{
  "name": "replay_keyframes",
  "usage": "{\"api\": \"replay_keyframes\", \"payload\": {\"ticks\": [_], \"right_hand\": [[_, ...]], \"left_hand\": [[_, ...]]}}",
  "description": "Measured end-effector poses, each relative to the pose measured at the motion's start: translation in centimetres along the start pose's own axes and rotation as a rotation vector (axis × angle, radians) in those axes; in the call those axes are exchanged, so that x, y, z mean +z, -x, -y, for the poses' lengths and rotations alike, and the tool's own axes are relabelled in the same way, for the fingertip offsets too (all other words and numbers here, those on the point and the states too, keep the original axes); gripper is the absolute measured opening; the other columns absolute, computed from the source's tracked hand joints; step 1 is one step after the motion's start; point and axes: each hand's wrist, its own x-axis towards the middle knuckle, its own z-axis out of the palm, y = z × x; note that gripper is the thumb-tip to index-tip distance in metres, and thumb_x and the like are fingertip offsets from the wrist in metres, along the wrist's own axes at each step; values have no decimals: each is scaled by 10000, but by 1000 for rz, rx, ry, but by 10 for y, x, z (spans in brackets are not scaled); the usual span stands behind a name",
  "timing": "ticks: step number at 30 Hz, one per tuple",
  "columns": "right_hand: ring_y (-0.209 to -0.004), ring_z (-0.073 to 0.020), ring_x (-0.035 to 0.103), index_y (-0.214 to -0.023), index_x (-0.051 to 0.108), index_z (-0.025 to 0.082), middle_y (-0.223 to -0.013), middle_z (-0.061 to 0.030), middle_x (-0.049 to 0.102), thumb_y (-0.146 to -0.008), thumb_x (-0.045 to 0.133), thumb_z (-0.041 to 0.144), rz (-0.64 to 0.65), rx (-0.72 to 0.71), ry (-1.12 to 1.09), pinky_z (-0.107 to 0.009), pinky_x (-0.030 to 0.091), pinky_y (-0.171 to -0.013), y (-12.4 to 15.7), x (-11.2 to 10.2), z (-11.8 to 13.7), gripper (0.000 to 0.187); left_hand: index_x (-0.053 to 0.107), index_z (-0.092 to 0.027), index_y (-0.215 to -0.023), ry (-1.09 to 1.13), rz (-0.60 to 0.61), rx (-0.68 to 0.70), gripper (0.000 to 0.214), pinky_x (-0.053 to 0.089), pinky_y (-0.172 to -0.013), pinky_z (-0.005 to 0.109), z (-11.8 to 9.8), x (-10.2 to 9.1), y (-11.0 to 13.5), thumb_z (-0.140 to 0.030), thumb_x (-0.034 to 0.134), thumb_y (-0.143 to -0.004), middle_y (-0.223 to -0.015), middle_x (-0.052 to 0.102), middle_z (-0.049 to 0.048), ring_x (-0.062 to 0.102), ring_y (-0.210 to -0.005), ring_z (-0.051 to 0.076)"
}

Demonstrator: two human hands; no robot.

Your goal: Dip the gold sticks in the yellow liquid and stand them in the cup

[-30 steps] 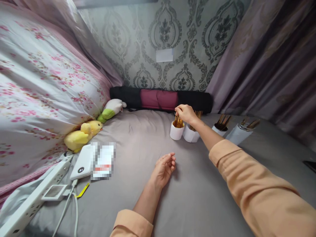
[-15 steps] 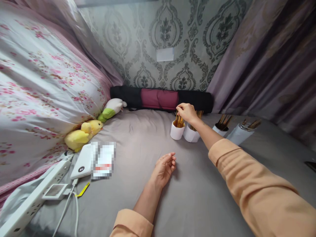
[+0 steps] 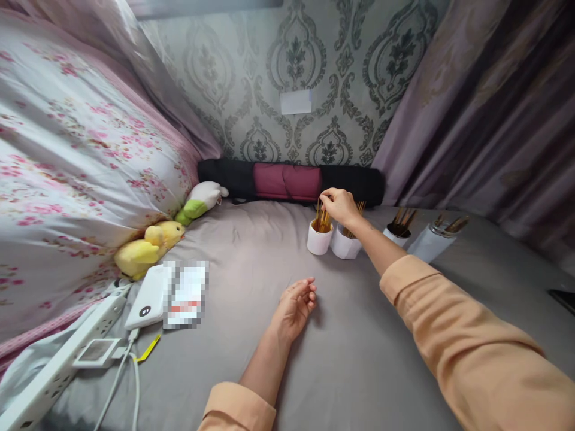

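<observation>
My right hand (image 3: 340, 205) reaches out over two white cups (image 3: 318, 242) standing side by side on the grey bed sheet. Its fingers pinch the tops of thin wooden sticks (image 3: 321, 218) that stand in the left cup. The second cup (image 3: 345, 246), partly behind my wrist, also holds sticks. My left hand (image 3: 294, 306) rests on the sheet nearer to me, palm down, fingers loosely curled and holding nothing.
Two more containers with sticks (image 3: 397, 229) (image 3: 433, 239) stand at the right. A black and maroon roll (image 3: 287, 181) lies along the wall. Plush toys (image 3: 147, 246), a power bank (image 3: 147, 298), a power strip (image 3: 54, 371) and cables lie at the left by a floral quilt (image 3: 76, 167).
My right hand has risen slightly above the left cup with the sticks pinched. The left hand has stayed still.
</observation>
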Motion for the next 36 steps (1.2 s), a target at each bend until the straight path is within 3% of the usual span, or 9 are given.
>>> {"api": "replay_keyframes", "payload": {"ticks": [16,28,36], "right_hand": [[-585,-128,605,-845,659,186,-620,-10,655,-812,465,315,-31,17,-155,-224,453,-626,40,-27,-15,235],[-380,-61,455,-802,620,157,-605,-1,624,-793,482,358,-84,194,-390,-179,371,-404,104,-77,-70,244],[-410,-61,457,-814,612,158,-623,-5,616,-779,489,373,-128,310,-405,-167,378,-401,130,-107,-101,249]], "left_hand": [[612,-87,-904,-34,20,38,171,427,-482,159,2,-5,-3,-143,617,-743,-733,584,46,530,-569,60],[591,-63,-896,-117,-120,62,158,463,-468,174,5,3,-1,-21,490,-783,-717,578,53,543,-553,76],[553,-67,-886,-103,-201,54,155,442,-424,158,6,12,1,-8,431,-810,-681,545,32,507,-508,60]]}}
